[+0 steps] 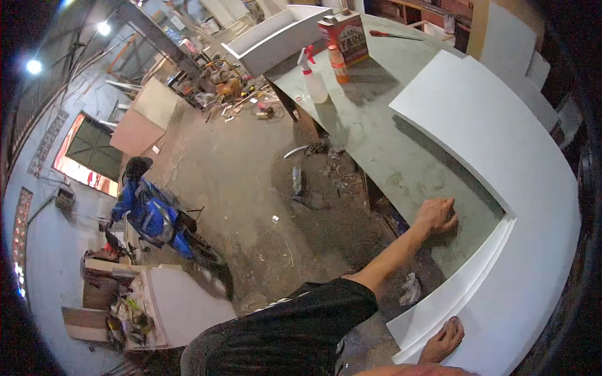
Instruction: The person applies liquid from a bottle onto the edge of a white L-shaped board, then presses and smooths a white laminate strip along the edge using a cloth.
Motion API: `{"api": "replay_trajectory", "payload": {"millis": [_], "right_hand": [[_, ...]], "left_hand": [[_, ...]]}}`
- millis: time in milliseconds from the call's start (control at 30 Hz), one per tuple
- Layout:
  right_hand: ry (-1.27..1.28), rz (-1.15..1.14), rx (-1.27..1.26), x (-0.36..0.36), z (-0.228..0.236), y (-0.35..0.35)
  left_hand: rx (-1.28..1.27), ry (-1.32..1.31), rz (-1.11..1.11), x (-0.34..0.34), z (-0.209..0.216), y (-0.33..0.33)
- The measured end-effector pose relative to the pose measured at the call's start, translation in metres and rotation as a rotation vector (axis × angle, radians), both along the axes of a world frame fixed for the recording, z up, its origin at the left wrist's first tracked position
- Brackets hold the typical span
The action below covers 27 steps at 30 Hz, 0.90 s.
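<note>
My left hand (437, 216) reaches out over the green-grey tabletop (401, 178), its fingers curled in. Whatever may be inside those fingers is too small or hidden to make out. Close to the lower edge, my right hand (444, 341) rests on a large white L-shaped panel (539, 263), fingers bent and drawn together; their undersides are hidden. A narrow white strip or raised edge (458, 285) runs along the panel's near arm, left of the right hand. The panel's other arm stretches away along the table's right side, beyond my left hand.
Farther along the table stand a spray bottle (315, 84) with a red trigger, an orange bottle (337, 64) and a red can (351, 41). A screwdriver (395, 35) lies behind them. A white box-like piece (276, 41) stands at the far end. A blue motorcycle (166, 219) is parked left.
</note>
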State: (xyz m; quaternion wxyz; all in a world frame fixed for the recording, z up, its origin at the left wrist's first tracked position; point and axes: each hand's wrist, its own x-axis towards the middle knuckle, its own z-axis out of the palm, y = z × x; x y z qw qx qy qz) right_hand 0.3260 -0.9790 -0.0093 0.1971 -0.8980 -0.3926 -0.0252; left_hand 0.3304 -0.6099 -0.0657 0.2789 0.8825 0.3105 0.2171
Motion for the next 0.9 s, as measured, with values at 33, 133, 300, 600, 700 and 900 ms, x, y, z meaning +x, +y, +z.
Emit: {"api": "replay_trajectory", "payload": {"millis": [33,133,300,600,700,900], "right_hand": [[-0.004,0.02,0.019,0.007,-0.014,-0.01],[0.078,0.046,0.121,0.01,-0.025,-0.013],[0.077,0.084,0.044,0.011,-0.038,-0.034],[0.077,0.087,-0.066,0.011,-0.023,-0.016],[0.125,0.024,-0.184,0.007,-0.007,0.001],[0.183,0.094,-0.025,-0.011,-0.003,0.016]], "left_hand": [[0.012,-0.008,0.003,0.001,-0.001,-0.001],[0.031,-0.03,0.005,0.002,-0.002,0.003],[-0.078,-0.011,-0.045,0.007,0.007,0.001],[-0.001,-0.006,-0.031,-0.005,0.002,-0.002],[0.0,-0.043,-0.025,-0.006,-0.001,0.005],[-0.135,0.16,0.01,-0.02,0.009,0.044]]}}
